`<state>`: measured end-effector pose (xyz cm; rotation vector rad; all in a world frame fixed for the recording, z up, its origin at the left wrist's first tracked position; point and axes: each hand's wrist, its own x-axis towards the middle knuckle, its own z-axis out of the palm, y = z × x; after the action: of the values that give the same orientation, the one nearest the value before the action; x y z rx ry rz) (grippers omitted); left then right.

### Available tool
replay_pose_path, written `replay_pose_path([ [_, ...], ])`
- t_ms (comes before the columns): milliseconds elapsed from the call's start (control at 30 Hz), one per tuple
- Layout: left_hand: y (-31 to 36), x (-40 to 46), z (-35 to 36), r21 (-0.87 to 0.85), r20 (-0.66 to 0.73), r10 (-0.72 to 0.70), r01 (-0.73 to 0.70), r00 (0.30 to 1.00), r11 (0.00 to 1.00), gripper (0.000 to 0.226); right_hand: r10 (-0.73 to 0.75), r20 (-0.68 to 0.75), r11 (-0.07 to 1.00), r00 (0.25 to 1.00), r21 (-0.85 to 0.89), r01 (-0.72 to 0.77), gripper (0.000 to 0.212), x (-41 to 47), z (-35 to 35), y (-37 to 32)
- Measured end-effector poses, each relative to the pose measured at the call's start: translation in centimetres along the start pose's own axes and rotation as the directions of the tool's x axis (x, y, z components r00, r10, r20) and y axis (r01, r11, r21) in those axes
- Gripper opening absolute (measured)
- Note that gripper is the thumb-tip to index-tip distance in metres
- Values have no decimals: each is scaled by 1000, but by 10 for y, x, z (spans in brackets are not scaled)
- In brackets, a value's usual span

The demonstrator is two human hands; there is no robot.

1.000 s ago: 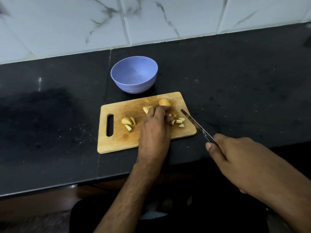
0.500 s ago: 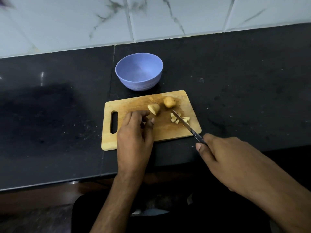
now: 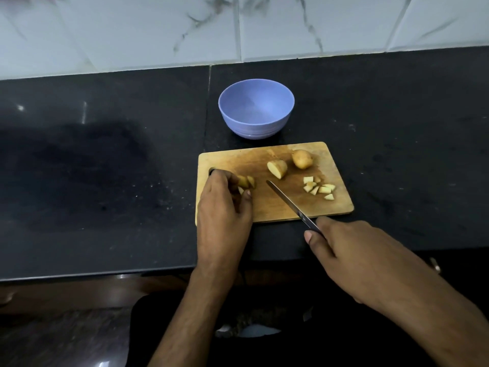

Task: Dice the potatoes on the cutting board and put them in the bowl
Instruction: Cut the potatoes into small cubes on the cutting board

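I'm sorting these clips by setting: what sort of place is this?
Most likely a home kitchen counter: a dark stone worktop backed by white marble-look wall tiles, with a wooden cutting board of potato pieces and a purple bowl behind it.

Left hand [image 3: 223, 207] gathering potato pieces [image 3: 247, 182] on board [image 3: 275, 205], right hand [image 3: 352, 250] gripping knife [image 3: 288, 202]

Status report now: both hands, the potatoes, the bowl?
Left hand grips potato pieces on cutting board. Right hand holds knife, blade above board. Bowl empty. Nothing blocks.
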<state>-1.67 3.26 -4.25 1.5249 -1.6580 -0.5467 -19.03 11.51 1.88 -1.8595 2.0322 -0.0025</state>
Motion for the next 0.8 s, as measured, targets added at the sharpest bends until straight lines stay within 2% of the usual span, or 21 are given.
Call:
replay_pose_path([
  [200,-6,-2,-7,-30,12,1,0,1000,1000,22,-7,7,1000,1000,15,7,31,2,2,-10],
  [400,-8,-15,-2,-16,60,147,-147,987,989,19,-13,17,1000,1000,23,13,30,-1,-1,-8],
  [533,-8,-14,-1,-79,65,117,-111,991,991,17,-39,12,999,999,10,39,29,-3,1,-10],
  [800,-11,-14,1,-52,36,131,-129,991,990,14,-77,50,996,996,-48,79,23,-4,3,-21],
])
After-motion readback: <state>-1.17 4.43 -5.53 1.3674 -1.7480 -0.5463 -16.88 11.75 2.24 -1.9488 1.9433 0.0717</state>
